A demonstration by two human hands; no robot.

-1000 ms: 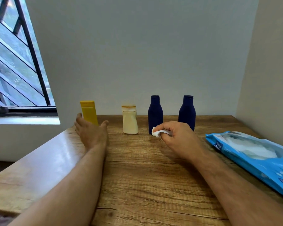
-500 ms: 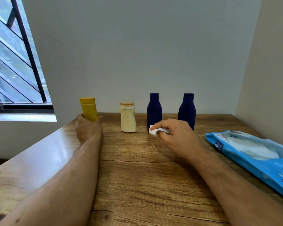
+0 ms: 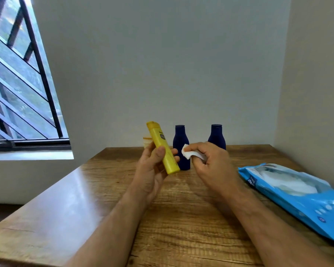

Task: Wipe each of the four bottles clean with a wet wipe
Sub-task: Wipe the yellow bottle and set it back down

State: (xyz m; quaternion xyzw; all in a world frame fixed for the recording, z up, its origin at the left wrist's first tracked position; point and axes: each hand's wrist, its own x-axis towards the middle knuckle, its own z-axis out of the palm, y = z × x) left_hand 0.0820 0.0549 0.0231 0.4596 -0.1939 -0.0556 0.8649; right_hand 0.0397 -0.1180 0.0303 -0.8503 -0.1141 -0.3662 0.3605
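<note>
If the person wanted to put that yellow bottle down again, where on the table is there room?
The wooden table shows bare board left of the left hand, out to its window-side edge, and between the two forearms nearer the camera. It is crowded at the back, where the two blue bottles and the cream bottle stand, and on the right, where the wipes pack lies.

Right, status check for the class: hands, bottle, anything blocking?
Left hand grips yellow bottle, lifted and tilted. Right hand pinches wet wipe beside it, not touching. Nothing between them.
</note>
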